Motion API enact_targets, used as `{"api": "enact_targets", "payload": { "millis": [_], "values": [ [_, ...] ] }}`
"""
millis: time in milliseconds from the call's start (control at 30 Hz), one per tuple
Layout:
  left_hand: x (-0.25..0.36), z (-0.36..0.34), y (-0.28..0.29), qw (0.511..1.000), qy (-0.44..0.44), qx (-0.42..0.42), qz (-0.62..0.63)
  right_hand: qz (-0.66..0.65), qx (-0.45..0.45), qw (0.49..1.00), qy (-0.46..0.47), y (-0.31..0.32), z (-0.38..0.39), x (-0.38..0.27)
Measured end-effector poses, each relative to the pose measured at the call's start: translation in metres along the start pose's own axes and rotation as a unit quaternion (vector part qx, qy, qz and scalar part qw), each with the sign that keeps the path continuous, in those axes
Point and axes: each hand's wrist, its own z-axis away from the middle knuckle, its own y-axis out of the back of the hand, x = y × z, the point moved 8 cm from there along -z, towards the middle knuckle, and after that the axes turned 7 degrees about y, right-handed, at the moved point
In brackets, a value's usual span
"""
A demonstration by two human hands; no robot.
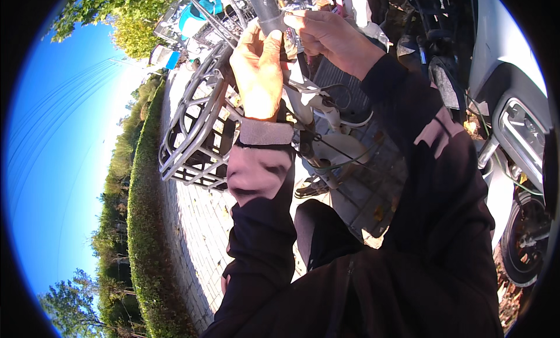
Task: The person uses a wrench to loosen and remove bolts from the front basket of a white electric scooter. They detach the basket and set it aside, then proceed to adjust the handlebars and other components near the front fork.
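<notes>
A dark grey tube (pixel 263 5) comes down from the top edge, with a thin pale band (pixel 272 19) round its lower end. My left hand (pixel 258 75) grips that end, its thumb lying along the front and its fingers behind. On the other side, my right hand (pixel 332 40) is closed, fingertips pinched beside the band. Whatever sits in that pinch is too small to make out. Under both hands stands a white vehicle frame (pixel 300 104) with thin cables hanging about it.
Left of the frame is a silver metal rack (pixel 195 116) with dark slatted sides. A ribbed dark panel (pixel 344 90) lies beneath my right hand. White bodywork (pixel 501 40) and a black wheel (pixel 525 239) stand on the right. A hedge (pixel 143 209) borders the brick paving (pixel 195 233).
</notes>
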Motion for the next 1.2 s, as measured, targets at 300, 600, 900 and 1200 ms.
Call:
{"api": "enact_targets", "payload": {
  "millis": [300, 600, 900, 1200],
  "values": [
    [0.001, -0.001, 0.001, 1.0, 0.011, -0.018, -0.007, -0.002, 0.056, 0.998, -0.006, -0.001, 0.0, 0.002],
    [-0.001, -0.002, 0.004, 0.999, -0.018, -0.041, -0.009, 0.098, 0.112, 0.988, 0.052, -0.007, 0.009, -0.015],
    [0.001, -0.002, 0.001, 1.0, -0.001, -0.019, -0.018, 0.091, 0.057, 0.993, 0.052, 0.007, -0.002, -0.001],
    [0.002, -0.001, 0.003, 1.0, 0.0, -0.005, -0.007, 0.085, 0.075, 0.991, 0.074, 0.002, 0.008, -0.007]
  ]
}}
